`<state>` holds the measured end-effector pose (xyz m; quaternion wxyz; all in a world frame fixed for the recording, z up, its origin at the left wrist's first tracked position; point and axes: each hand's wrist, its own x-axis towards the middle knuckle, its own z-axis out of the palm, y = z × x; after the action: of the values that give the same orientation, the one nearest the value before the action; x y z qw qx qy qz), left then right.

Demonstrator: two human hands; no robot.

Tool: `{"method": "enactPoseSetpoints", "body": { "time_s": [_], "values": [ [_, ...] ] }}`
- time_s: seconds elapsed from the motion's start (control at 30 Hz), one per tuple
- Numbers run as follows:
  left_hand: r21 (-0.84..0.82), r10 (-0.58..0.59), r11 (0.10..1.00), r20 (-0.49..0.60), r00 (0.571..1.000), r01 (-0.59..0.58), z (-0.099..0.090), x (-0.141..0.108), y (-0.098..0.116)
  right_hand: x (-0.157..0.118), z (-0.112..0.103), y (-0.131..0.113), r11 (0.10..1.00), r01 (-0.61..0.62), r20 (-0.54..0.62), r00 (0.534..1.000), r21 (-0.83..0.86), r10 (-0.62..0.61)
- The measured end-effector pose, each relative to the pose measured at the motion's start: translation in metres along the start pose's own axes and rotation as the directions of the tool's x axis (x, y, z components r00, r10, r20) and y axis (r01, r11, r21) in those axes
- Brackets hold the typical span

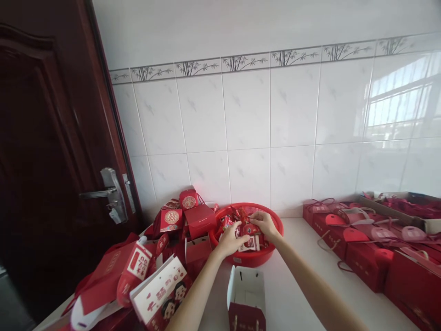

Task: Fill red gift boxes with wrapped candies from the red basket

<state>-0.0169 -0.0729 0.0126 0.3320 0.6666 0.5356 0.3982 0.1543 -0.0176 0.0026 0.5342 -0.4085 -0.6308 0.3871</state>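
A red plastic basket (250,262) stands against the wall, holding wrapped candies (248,230) in red and white. Both of my hands are inside it. My left hand (230,240) lies over the left side of the candies, thumb and forefinger spread apart. At the back right of the pile, my right hand (266,224) has its thumb and fingers drawn together at a red-wrapped candy (251,220). Just below the basket, between my forearms, an open gift box (246,299) with a white inside and dark red front shows nothing large within it.
Red gift boxes (201,219) are heaped to the left, some opened. Rows of red boxes with cord handles (361,259) line the right side, near a cardboard tray (432,225) of red items. A tiled wall (248,110) is behind; a dark door (51,138) stands left.
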Motion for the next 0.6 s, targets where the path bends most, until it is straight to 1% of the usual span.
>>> {"method": "enactPoseSetpoints", "body": {
  "time_s": [0.07,0.13,0.27,0.4,0.5,0.6],
  "values": [
    [-0.011,-0.022,1.0,0.055,0.998,0.023,0.002,0.005,0.002,-0.002,0.003,0.001,0.991,-0.015,-0.047,0.999,0.134,0.022],
    [-0.06,-0.031,0.998,0.092,0.995,0.037,0.004,0.01,0.0,-0.003,0.005,0.002,0.972,-0.033,-0.079,0.995,0.233,0.052],
    [-0.161,-0.027,0.986,0.084,0.996,0.04,0.008,0.021,-0.013,-0.004,0.005,0.003,0.929,-0.07,-0.094,0.989,0.363,0.111],
    [-0.254,-0.081,0.962,0.092,0.992,0.102,0.012,0.031,-0.026,-0.003,0.004,0.004,0.905,-0.078,-0.1,0.986,0.419,0.132],
    [-0.297,-0.038,0.953,0.103,0.994,0.067,0.015,0.033,-0.03,-0.003,0.005,0.006,0.898,-0.08,-0.103,0.985,0.432,0.137],
    [-0.326,-0.008,0.944,0.113,0.994,0.045,0.016,0.033,-0.029,-0.004,0.006,0.007,0.909,-0.074,-0.109,0.986,0.411,0.129]
  ]
}}
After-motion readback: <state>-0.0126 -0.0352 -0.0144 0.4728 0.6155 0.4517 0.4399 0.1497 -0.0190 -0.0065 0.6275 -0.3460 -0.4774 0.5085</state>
